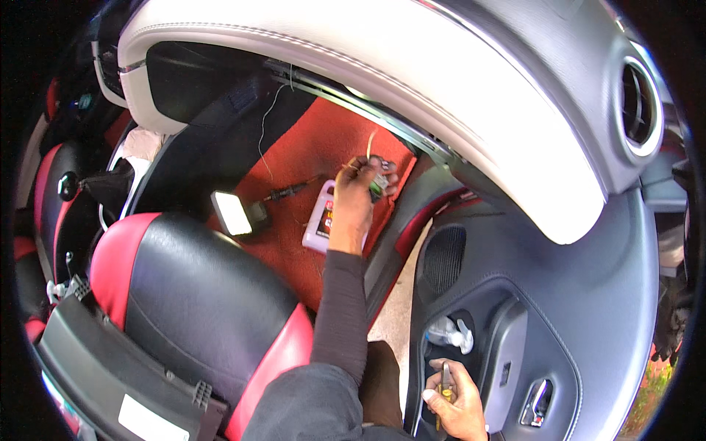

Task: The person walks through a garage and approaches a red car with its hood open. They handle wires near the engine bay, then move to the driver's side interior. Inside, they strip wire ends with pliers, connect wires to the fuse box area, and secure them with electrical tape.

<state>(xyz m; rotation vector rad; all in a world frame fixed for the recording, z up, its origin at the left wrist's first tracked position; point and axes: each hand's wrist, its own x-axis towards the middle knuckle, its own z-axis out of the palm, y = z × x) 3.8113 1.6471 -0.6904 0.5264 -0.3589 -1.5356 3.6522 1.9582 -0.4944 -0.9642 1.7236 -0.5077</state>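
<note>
My left hand (pixel 357 195) reaches into the passenger footwell. Its fingers are closed around a small part with a green patch (pixel 377 190) and a silvery side, whose kind I cannot make out. A pale wire (pixel 371 143) rises from beside these fingers. Just behind this wrist a lilac plastic jug (pixel 318 224) with a dark label stands on the red carpet (pixel 294 151). Low on the right, beside the door pocket, my right hand (pixel 457 404) grips a small tool with a yellow handle (pixel 446 395) and a grey metal end pointing up.
A lit work light (pixel 232 213) and a slim black tool (pixel 287 192) lie on the carpet. Above hangs the cream dashboard (pixel 353 37). A black-and-red seat (pixel 206 294) carries a black plastic panel (pixel 125 367). A spray bottle (pixel 450 334) sits in the open door's pocket.
</note>
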